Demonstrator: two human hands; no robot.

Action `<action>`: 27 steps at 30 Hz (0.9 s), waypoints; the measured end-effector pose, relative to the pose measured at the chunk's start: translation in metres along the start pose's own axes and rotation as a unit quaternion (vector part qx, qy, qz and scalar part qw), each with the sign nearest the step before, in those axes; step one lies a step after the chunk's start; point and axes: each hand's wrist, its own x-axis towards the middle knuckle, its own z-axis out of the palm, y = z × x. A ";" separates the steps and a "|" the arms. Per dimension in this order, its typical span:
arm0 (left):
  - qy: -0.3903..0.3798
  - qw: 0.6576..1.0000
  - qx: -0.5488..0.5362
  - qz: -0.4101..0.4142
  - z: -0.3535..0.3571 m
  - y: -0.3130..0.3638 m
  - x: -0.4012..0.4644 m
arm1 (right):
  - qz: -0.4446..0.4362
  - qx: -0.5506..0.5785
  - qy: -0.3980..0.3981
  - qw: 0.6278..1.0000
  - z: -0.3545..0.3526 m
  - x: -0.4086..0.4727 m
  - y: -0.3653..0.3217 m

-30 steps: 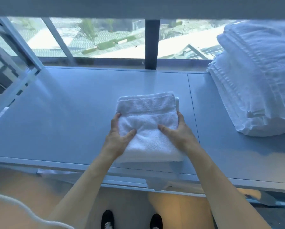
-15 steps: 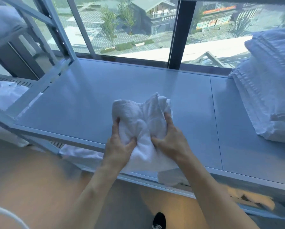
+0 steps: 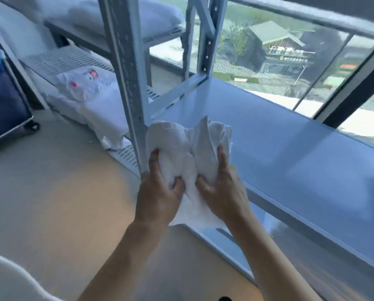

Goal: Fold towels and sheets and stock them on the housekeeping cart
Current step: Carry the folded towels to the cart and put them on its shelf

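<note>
Far left we saw a blue cart (image 3: 1, 101), then white linens (image 3: 90, 101) on a low shelf. Our left hand (image 3: 157, 192) and right hand (image 3: 223, 187) both gripped the bunched white towel (image 3: 188, 148), held above the table's (image 3: 279, 148) near corner.

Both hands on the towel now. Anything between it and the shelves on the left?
Yes. The grey shelf upright stands directly left of the towel, which the left hand and right hand grip. The left shelves lie beyond it.
</note>
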 end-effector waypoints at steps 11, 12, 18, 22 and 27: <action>0.153 0.982 -0.038 -0.101 -0.175 -0.116 0.012 | -0.137 0.004 -0.085 0.987 0.149 -0.012 -0.166; 0.163 0.979 -0.041 -0.111 -0.186 -0.125 0.013 | -0.148 0.007 -0.093 0.985 0.160 -0.012 -0.177; 0.223 0.961 -0.046 -0.159 -0.238 -0.170 0.024 | -0.205 0.018 -0.140 0.969 0.220 -0.008 -0.236; 0.259 0.945 -0.048 -0.193 -0.261 -0.202 0.045 | -0.239 0.020 -0.185 0.953 0.265 0.010 -0.269; 0.295 0.923 -0.048 -0.242 -0.283 -0.245 0.093 | -0.258 0.033 -0.224 0.939 0.326 0.046 -0.308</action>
